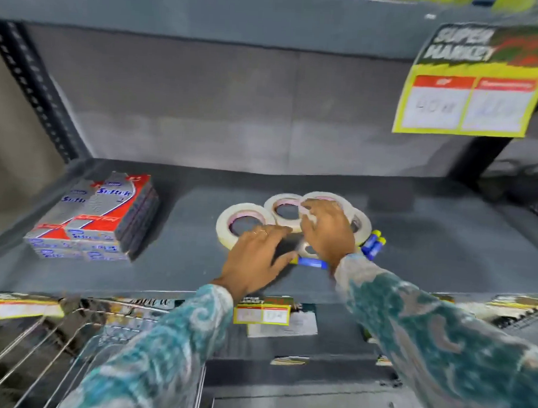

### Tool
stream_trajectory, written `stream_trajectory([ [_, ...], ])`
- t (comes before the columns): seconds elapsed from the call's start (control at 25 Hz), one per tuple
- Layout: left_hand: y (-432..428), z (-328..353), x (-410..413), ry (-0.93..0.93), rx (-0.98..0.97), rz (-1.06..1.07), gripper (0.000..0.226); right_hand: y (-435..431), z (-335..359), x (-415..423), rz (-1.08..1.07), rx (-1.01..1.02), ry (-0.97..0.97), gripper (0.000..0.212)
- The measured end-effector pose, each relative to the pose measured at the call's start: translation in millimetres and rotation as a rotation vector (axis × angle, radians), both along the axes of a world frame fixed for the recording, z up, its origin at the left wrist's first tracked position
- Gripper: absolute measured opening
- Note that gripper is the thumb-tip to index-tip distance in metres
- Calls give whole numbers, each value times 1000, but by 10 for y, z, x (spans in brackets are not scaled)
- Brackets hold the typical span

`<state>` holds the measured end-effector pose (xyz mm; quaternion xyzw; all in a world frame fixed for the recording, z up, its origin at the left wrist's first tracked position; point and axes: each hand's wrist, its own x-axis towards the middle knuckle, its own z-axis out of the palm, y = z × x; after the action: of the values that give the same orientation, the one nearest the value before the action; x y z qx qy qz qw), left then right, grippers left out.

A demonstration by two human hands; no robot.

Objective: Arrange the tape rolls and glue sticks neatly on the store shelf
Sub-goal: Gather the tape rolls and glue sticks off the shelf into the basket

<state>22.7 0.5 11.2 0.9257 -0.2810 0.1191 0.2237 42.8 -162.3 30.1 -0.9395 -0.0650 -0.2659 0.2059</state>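
Several cream tape rolls lie flat in a cluster on the grey shelf [182,261]: one at the left [227,220], one in the middle [277,202], one at the back right [332,198]. My right hand [326,231] lies over the right rolls, fingers curled on the back right roll's rim. A small roll [309,250] shows under its palm. My left hand [253,255] rests flat beside the left roll, fingers straight. Blue glue sticks lie at the right [372,245], and one [311,262] lies between my hands.
A stack of silver and red boxes [88,220] stands at the shelf's left. A yellow price sign [473,86] hangs from the upper shelf at the right. Price tags [261,313] line the front edge. A wire basket [55,348] is below left.
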Motion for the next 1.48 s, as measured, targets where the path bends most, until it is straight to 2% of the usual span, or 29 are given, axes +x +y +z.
stream_trajectory([
  [0.12, -420, 18, 142, 203, 18, 81, 57, -663, -6, 50, -77, -68, 292, 30],
  [0.2, -610, 63, 225, 317, 63, 119, 63, -843, -65, 8, 49, -188, 443, 36],
  [0.28, -655, 87, 270, 391, 151, 141, 68, -800, -119, 14, 191, -297, 507, 39],
  [0.4, -638, 57, 296, 459, 249, 118, 56, -677, -52, 127, 325, -386, 577, 35],
  [0.6, -491, 68, 341, 477, 308, 1, 36, -513, 3, 377, 409, -718, 773, 25],
  [0.68, -328, 108, 321, 452, 342, -50, 33, -417, -4, 437, 387, -824, 772, 27],
  [0.76, -75, 159, 234, 355, 329, -34, 32, -344, 44, 430, 385, -836, 762, 31],
  [0.8, 117, 172, 142, 265, 275, 16, 31, -261, 102, 392, 405, -799, 740, 33],
  [0.88, 465, 145, -11, 48, 43, 139, 28, -103, 247, 313, 459, -634, 627, 41],
  [1.0, 1189, 12, -428, -119, -303, 447, 24, 622, 380, 44, 688, -454, 410, 50],
  [1.08, 1800, -255, -884, -202, -417, 726, 21, 1439, 194, -264, 918, -445, 407, 51],
  [1.12, 2075, -484, -1152, -204, -415, 874, 20, 1838, 16, -447, 1033, -488, 436, 52],
  [1.16, 2337, -759, -1439, -148, -353, 1006, 19, 2233, -211, -626, 1142, -565, 481, 51],
  [1.2, 2513, -1061, -1720, -16, -243, 1100, 21, 2558, -461, -789, 1224, -663, 529, 49],
  [1.24, 2653, -1386, -1975, 190, -128, 1147, 24, 2863, -738, -917, 1260, -758, 558, 44],
  [1.32, 2700, -1988, -2316, 651, -5, 1142, 25, 3205, -1273, -1079, 1191, -866, 636, 35],
  [1.36, 2672, -2243, -2401, 809, -9, 1135, 22, 3317, -1542, -1123, 1113, -896, 711, 33],
  [1.4, 2661, -2460, -2434, 886, -38, 1121, 19, 3401, -1796, -1151, 1027, -908, 786, 32],
  [1.48, 2652, -2801, -2361, 956, -129, 1116, 19, 3506, -2195, -1198, 894, -957, 886, 34],
])
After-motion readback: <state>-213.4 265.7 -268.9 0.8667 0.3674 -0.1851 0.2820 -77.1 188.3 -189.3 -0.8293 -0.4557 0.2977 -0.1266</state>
